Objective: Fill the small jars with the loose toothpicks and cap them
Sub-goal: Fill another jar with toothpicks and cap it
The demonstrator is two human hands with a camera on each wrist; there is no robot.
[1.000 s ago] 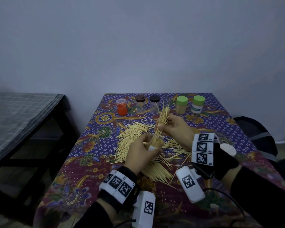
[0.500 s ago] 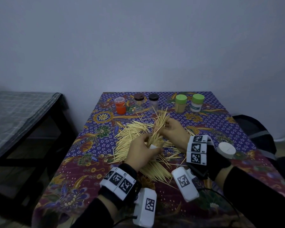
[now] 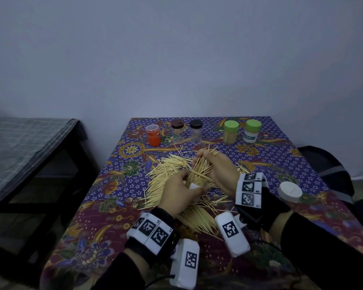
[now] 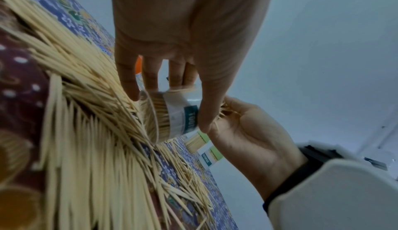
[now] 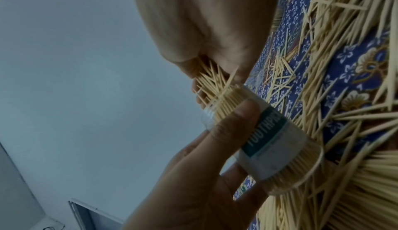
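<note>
My left hand [image 3: 179,190] grips a small clear jar [image 5: 273,141] with a teal-and-white label, tilted over the toothpick pile [image 3: 166,176]; its thumb and fingers wrap the jar [image 4: 172,116]. The jar is packed with toothpicks. My right hand [image 3: 214,166] pinches a bundle of toothpicks [image 5: 213,84] whose ends reach into the jar's mouth. Loose toothpicks cover the middle of the batik-patterned table [image 3: 281,160]. A white cap [image 3: 290,191] lies on the cloth to the right of my right wrist.
Along the table's far edge stand an orange jar [image 3: 153,135], two dark-lidded clear jars [image 3: 178,129] [image 3: 196,131] and two green-capped jars [image 3: 231,131] [image 3: 252,130]. A dark bench with a checked cloth [image 3: 25,147] is to the left, a dark bag [image 3: 331,170] to the right.
My right hand has come down toward the jar, lowering the toothpick bundle from a raised, fanned position deeper into the jar's mouth. The left hand keeps the jar in about the same place.
</note>
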